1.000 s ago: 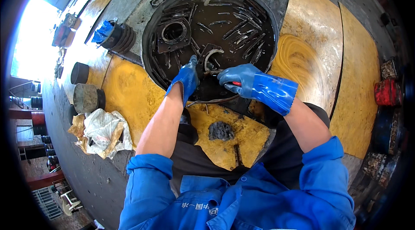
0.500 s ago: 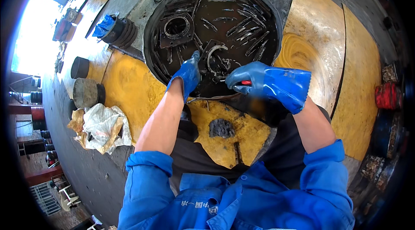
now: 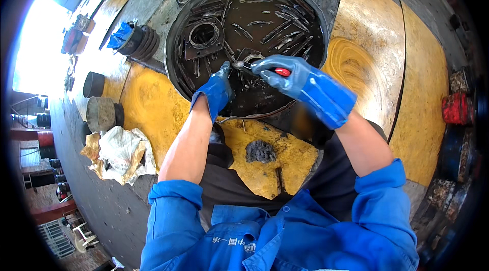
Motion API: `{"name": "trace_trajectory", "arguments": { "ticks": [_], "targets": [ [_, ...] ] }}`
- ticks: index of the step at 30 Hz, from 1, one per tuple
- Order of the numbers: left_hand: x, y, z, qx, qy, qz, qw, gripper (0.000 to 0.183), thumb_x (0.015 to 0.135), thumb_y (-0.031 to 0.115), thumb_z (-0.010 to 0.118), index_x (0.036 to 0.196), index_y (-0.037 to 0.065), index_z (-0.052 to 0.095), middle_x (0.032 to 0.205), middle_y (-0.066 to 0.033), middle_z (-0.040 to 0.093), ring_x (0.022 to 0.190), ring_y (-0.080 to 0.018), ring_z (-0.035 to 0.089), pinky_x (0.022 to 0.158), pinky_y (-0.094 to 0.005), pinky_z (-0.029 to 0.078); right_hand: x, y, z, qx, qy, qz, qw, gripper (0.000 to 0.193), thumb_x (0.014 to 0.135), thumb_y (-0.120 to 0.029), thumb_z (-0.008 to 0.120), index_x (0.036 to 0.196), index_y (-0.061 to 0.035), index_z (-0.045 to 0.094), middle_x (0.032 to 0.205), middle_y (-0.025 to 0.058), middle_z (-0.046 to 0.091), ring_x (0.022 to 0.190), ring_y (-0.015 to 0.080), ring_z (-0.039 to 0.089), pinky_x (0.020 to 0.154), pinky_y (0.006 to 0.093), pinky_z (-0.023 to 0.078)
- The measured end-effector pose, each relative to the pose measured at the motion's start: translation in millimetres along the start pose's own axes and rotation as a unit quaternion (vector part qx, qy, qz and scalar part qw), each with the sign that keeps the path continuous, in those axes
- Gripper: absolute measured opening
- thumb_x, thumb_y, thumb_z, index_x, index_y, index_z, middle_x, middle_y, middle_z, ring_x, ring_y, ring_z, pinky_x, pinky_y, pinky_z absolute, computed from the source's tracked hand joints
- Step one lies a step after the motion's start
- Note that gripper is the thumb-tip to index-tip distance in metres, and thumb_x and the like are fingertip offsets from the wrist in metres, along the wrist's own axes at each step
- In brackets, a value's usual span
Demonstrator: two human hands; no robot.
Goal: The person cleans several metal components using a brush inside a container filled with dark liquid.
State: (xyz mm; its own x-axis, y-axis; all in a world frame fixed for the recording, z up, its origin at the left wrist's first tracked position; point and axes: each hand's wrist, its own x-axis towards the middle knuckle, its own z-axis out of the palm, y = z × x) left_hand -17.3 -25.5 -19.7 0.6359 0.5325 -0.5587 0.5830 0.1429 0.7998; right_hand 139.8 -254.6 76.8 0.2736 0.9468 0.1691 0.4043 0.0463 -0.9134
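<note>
A large round basin [image 3: 171,62] of dark, dirty liquid stands in front of me. My left hand [image 3: 218,87], in a blue glove, is closed at the near left edge of a dark metal part with a curved opening [image 3: 251,57], held over the liquid. My gloved right hand [image 3: 286,75] is wrapped round a red-handled tool [image 3: 282,72]. The tool's thin metal shaft points left, and its tip meets or overlaps the part; its exact shape is unclear. A square flanged plate with a round hole [image 3: 205,35] lies behind my left hand in the basin.
Several dark strips [image 3: 290,29] lie in the basin. A dark clump [image 3: 260,151] rests on the yellow sheet [image 3: 239,169] between my legs. To the left are a white plastic bag [image 3: 125,151], cylindrical sleeves [image 3: 100,113] and a dark ribbed container [image 3: 145,42].
My right hand has moved left and away from me with the red-handled tool, bringing its shaft over the metal part. My left hand has shifted slightly left, staying beside the part.
</note>
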Motion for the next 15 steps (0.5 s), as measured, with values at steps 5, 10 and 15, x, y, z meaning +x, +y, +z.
{"name": "trace_trajectory", "arguments": {
  "ticks": [5,10,15],
  "targets": [
    [-30.3,26.3,2.8,0.104,0.027,0.051,0.993,0.036,0.108,0.026,0.048,0.122,-0.002,0.065,0.101,-0.0114,0.072,0.093,-0.0246,0.066,0.102,-0.0323,0.047,-1.5,18.5,48.0,0.093,0.073,0.027,0.993,0.023,0.098,-0.008,0.065,0.119,-0.0033,0.072,0.104,0.0053,0.074,0.095,0.0107,0.066,0.088,0.0277,0.054],
    [-46.2,30.4,-2.7,0.742,0.028,0.23,0.63,0.032,0.108,0.016,0.047,0.123,-0.005,0.065,0.1,-0.0104,0.071,0.095,-0.0219,0.065,0.104,-0.0314,0.046,-15.6,7.3,43.7,0.011,0.001,0.033,0.999,0.021,0.097,-0.01,0.066,0.116,-0.0053,0.072,0.104,0.0118,0.076,0.097,0.021,0.073,0.087,0.0332,0.056],
    [4.1,-34.9,-35.7,0.846,0.098,0.402,0.336,0.035,0.109,0.017,0.045,0.129,-0.006,0.064,0.109,-0.0109,0.07,0.104,-0.0188,0.063,0.107,-0.0331,0.044,-11.7,8.5,43.7,-0.052,-0.094,0.008,0.994,0.024,0.097,-0.017,0.066,0.117,-0.0056,0.072,0.109,0.0137,0.075,0.1,0.0275,0.072,0.088,0.0381,0.056]
  ]
}}
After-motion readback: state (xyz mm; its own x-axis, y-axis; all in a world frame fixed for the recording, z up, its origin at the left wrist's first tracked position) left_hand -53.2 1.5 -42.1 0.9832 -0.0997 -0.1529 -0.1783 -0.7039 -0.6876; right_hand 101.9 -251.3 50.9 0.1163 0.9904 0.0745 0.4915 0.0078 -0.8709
